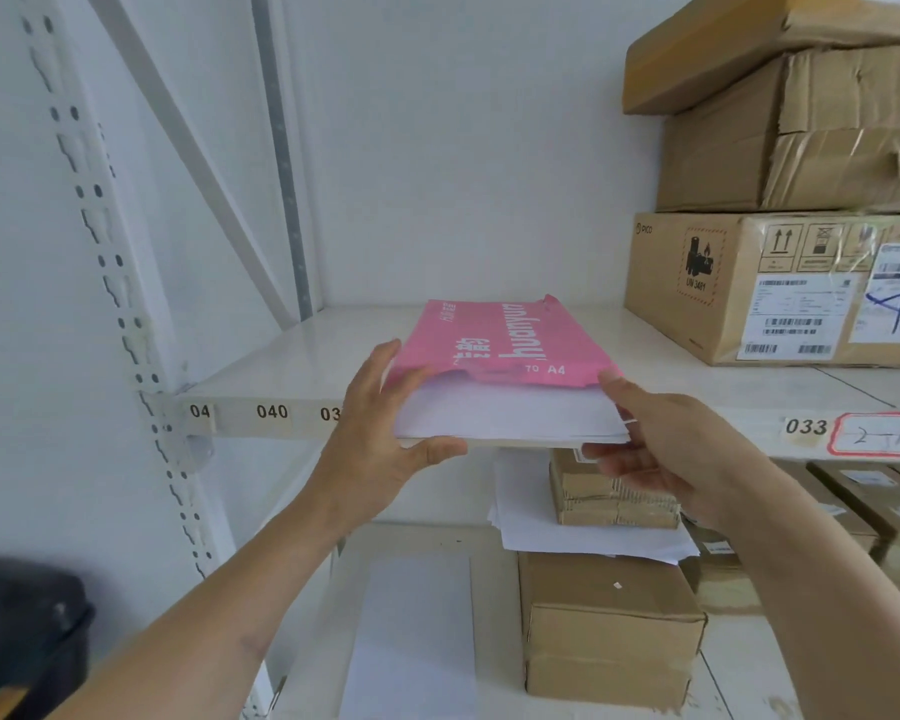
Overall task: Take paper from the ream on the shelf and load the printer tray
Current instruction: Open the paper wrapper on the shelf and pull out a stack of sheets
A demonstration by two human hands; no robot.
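Two hands held the paper at the centre of the frame: our left hand (385,433) clamped the stack's left corner, thumb beneath and fingers on top by the wrapper, while our right hand (661,449) cupped the right corner, fingers under the sheets. The ream (505,340), in its torn pink wrapper, lay on the shelf (281,366) with its open end toward us, and the paper (505,413) jutted past the shelf's front edge. The printer tray was not in view. To do this step well, we judged it best to pinch only the sheets needed, pull straight toward us with both hands level so the edges stayed square, and keep the wrapper from dragging off the shelf.
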